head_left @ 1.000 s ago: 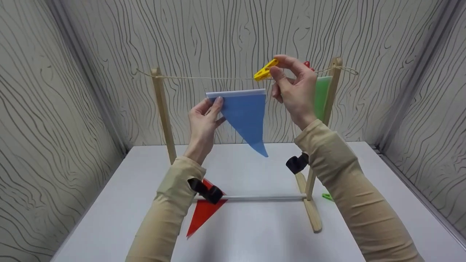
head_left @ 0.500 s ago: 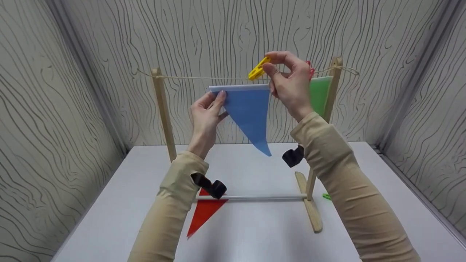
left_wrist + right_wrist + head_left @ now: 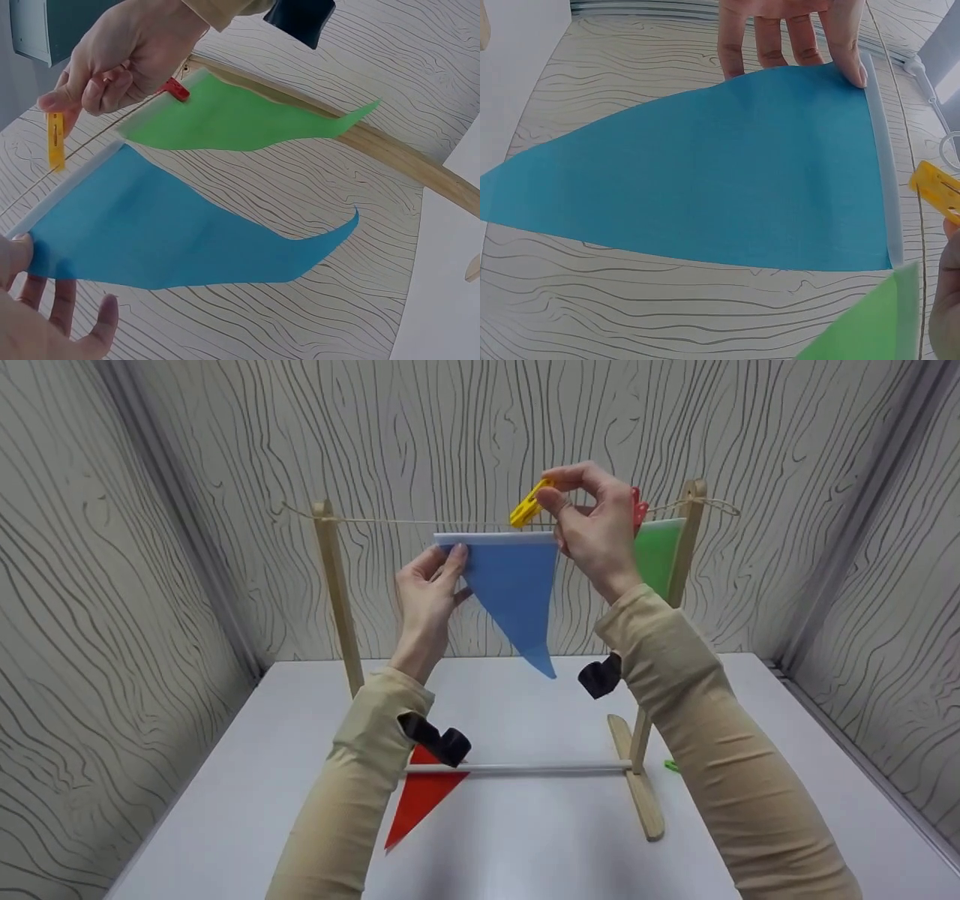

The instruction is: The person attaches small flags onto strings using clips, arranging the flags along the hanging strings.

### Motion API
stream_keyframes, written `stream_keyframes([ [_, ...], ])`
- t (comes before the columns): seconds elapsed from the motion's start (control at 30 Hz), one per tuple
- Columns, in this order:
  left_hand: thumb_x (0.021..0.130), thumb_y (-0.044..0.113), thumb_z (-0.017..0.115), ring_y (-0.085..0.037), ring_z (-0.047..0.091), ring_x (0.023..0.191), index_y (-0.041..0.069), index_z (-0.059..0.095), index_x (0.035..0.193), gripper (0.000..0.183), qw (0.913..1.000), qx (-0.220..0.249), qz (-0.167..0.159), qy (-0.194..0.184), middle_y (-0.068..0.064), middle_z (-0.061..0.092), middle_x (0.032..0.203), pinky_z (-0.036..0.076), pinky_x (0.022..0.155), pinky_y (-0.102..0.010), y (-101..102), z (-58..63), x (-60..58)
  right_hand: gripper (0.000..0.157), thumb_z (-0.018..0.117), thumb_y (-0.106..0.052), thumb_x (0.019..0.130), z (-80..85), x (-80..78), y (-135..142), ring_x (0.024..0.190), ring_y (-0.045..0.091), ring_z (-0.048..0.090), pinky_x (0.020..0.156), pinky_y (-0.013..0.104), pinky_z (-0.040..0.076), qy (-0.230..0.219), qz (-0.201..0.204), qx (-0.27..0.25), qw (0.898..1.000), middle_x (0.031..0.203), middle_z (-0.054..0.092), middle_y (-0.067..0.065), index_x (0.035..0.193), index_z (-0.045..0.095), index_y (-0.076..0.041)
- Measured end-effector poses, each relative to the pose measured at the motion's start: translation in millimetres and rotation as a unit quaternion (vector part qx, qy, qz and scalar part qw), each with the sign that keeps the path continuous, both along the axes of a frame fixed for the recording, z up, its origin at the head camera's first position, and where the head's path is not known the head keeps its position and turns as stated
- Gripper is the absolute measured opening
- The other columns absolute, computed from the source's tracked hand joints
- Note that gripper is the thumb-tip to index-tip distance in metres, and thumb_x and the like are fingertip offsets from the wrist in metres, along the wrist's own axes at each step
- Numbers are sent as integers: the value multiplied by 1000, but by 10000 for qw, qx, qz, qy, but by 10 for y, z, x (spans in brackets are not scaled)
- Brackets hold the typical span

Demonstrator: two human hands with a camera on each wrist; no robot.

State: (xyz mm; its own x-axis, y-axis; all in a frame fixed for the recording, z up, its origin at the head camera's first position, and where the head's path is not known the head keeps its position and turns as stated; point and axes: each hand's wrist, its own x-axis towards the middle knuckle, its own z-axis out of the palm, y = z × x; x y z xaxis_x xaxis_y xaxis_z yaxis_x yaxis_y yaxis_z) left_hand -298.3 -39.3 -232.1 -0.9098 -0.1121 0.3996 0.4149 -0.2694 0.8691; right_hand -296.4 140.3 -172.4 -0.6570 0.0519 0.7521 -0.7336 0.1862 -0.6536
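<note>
My left hand [image 3: 427, 592] pinches the upper left corner of a blue triangular pennant [image 3: 516, 585], thumb in front and fingers behind. The pennant's white top band [image 3: 495, 538] lies just below a thin string [image 3: 420, 521], and its tip hangs down, slightly curled. Above the string, my right hand [image 3: 600, 521] pinches a yellow clothespin [image 3: 531, 504] between thumb and fingers. In the left wrist view the clothespin's [image 3: 56, 141] lower end is right at the string. To the right, a green pennant [image 3: 658, 555] hangs from the string beside a red clothespin [image 3: 639, 508].
Wooden posts [image 3: 337, 592] stand at both ends of the string; the right one has a wooden foot [image 3: 643, 802]. A white rod [image 3: 547, 767] runs low between them. A red pennant [image 3: 424, 806] lies on the white table [image 3: 525, 840]. A green clothespin [image 3: 672, 766] lies near the right forearm.
The left hand has raised the blue pennant slightly, up toward the string and a little right. The right hand with the yellow clothespin has shifted left over the pennant's top band.
</note>
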Motion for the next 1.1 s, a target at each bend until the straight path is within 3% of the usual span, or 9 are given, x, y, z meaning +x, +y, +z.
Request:
stream_keyframes([
  [0.2, 101, 13, 61, -24, 66, 115, -2, 67, 116, 22, 9999, -80, 30, 120, -13, 68, 113, 53, 102, -55, 3, 4, -6, 24, 68, -10, 94, 0, -18, -18, 46, 2, 46, 45, 14, 39, -129, -151, 172, 9997, 95, 60, -3, 113, 67, 4],
  [0.5, 101, 13, 61, -27, 65, 120, -2, 67, 117, 24, 9998, -119, 72, 154, -16, 68, 119, 53, 103, -56, 16, 15, -17, 22, 70, -9, 92, 6, -33, -49, 54, 5, 54, 50, 14, 42, -116, -375, 472, 9981, 93, 60, -6, 111, 68, 4],
  [0.67, 101, 13, 60, -27, 65, 121, -3, 67, 118, 24, 9998, -87, 66, 135, -17, 67, 121, 53, 103, -56, 23, 23, -21, 22, 70, -8, 92, 23, -38, -64, 75, 8, 64, 65, 17, 54, -111, -466, 631, 9969, 96, 62, -3, 111, 68, 4],
  [0.8, 101, 13, 61, -26, 65, 117, -3, 67, 117, 23, 9998, -61, 83, 144, -15, 68, 117, 54, 101, -55, 23, 29, -21, 23, 71, -7, 91, 40, -44, -88, 89, 7, 62, 77, 20, 58, -146, -470, 689, 9964, 99, 65, 3, 110, 68, 5],
  [1.1, 101, 14, 61, -25, 65, 118, -2, 68, 115, 22, 9998, -14, 6, 198, -12, 68, 112, 54, 101, -54, 38, 43, -6, 22, 70, -7, 92, 31, -26, -115, 79, 0, 63, 70, 17, 56, -144, -510, 839, 9951, 99, 66, 4, 110, 68, 5],
])
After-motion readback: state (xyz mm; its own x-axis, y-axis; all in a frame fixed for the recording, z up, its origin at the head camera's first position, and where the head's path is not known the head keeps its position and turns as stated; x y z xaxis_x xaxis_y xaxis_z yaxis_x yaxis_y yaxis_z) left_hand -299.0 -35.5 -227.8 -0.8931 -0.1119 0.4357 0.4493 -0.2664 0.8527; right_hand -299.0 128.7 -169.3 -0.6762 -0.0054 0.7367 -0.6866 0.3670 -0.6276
